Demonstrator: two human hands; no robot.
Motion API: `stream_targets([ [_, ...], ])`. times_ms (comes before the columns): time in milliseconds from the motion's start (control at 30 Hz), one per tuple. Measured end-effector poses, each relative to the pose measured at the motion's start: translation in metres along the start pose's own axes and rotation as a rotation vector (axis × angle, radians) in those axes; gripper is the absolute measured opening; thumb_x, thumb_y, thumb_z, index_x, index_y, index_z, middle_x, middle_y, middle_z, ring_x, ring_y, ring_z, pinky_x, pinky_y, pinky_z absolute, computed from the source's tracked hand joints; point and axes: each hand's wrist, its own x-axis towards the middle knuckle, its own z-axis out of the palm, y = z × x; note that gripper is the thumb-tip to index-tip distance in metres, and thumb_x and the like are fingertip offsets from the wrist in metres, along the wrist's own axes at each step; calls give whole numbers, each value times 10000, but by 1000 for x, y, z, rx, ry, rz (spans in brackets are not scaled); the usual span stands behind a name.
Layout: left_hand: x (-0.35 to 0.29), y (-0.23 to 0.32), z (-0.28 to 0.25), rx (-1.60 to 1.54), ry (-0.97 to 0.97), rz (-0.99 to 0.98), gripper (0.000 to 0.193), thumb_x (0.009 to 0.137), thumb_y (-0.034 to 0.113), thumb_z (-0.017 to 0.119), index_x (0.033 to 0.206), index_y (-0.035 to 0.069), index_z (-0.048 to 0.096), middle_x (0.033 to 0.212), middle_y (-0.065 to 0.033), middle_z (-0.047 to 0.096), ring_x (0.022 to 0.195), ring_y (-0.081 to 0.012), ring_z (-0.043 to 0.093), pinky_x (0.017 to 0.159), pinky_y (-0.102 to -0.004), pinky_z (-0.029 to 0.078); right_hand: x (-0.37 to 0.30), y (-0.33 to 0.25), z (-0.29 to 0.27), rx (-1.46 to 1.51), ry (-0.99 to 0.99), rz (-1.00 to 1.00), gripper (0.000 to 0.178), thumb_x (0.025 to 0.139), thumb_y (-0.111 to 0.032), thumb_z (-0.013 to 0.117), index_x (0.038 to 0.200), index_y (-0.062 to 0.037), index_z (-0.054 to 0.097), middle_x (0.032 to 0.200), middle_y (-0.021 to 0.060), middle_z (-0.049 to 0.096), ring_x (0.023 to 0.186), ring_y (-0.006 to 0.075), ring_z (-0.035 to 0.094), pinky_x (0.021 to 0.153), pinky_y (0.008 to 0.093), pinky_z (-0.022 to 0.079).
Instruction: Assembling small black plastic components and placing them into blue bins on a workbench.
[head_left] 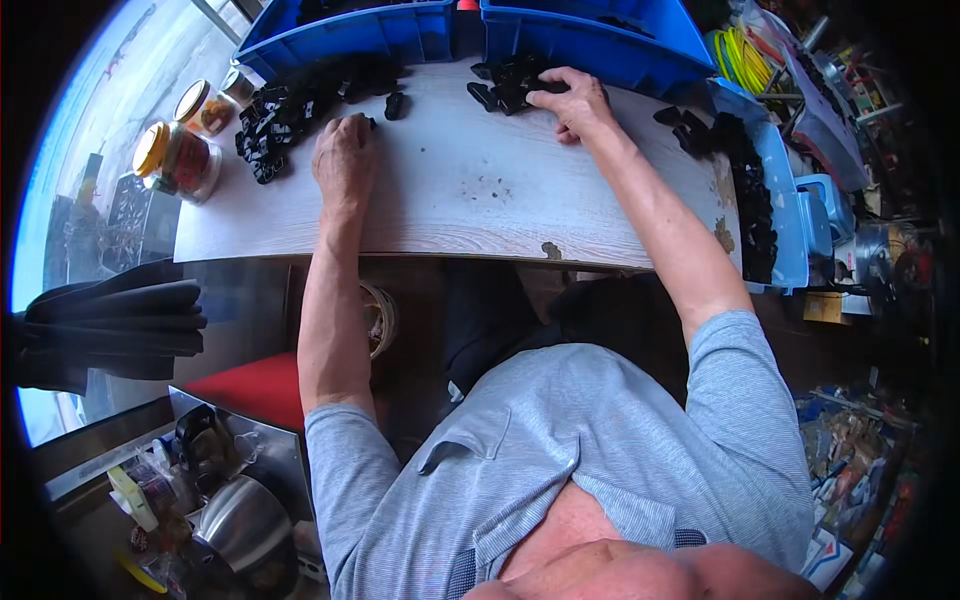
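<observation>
Small black plastic parts lie in loose heaps on the pale wooden table (430, 210). My left hand (345, 165) rests on the tabletop, its fingers curled closed. A bit of a black plastic part (373, 123) shows beside its fingertips; the rest is hidden by the hand. One single black part (394, 106) lies just beyond it, and a large heap (270, 125) spreads to its left. My right hand (580, 105) is at the smaller far heap (505, 88), its thumb and forefinger around a black part at the heap's edge.
Two blue bins (350, 38) (600, 55) stand along the far edge. Jars with yellow lids (185, 165) sit at the left. More black parts (690, 130) lie at the right, beside a light-blue tray (790, 220) of them. The table's front edge is chipped.
</observation>
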Motion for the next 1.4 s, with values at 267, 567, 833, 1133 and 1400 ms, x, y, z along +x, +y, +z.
stream_targets([
  [267, 2, -13, -12, 48, 6, -70, 317, 989, 351, 595, 1006, 71, 743, 1035, -158, 714, 965, -377, 661, 888, -466, 506, -6, 9, -4, 174, -32, 107, 545, 820, -290, 830, 1273, -58, 637, 603, 29, 535, 474, 114, 564, 431, 280, 529],
  [567, -24, 5, -22, 41, 13, 162, 286, 883, 145, 670, 1159, 82, 707, 1066, -155, 715, 1025, -337, 660, 920, -442, 497, -39, 27, -23, 451, -117, 160, 425, 808, -278, 833, 1096, -36, 635, 582, 3, 537, 503, 123, 615, 465, 331, 594],
  [833, -50, 61, -14, -41, -61, 73, 314, 921, 216, 666, 1219, 119, 673, 1044, -122, 745, 911, -341, 702, 839, -438, 542, -77, 9, 4, 545, -227, 173, 463, 818, -276, 820, 1132, -7, 612, 555, -1, 531, 469, 124, 602, 484, 348, 602],
  [1133, -59, 60, -24, 7, -120, 221, 383, 888, 39, 669, 1267, 76, 633, 1142, -125, 724, 992, -289, 691, 885, -408, 550, -88, 10, 7, 537, -246, 152, 508, 819, -281, 819, 1174, 9, 602, 546, -9, 512, 462, 123, 585, 499, 354, 597],
  [1400, -68, 131, 10, -1472, -345, -431, 296, 1001, 86, 631, 1278, -17, 645, 1149, -109, 709, 968, -165, 704, 794, -283, 598, -95, 10, 22, 551, -303, 54, 394, 825, -261, 812, 1104, -15, 683, 616, -4, 561, 468, 89, 516, 476, 325, 570],
])
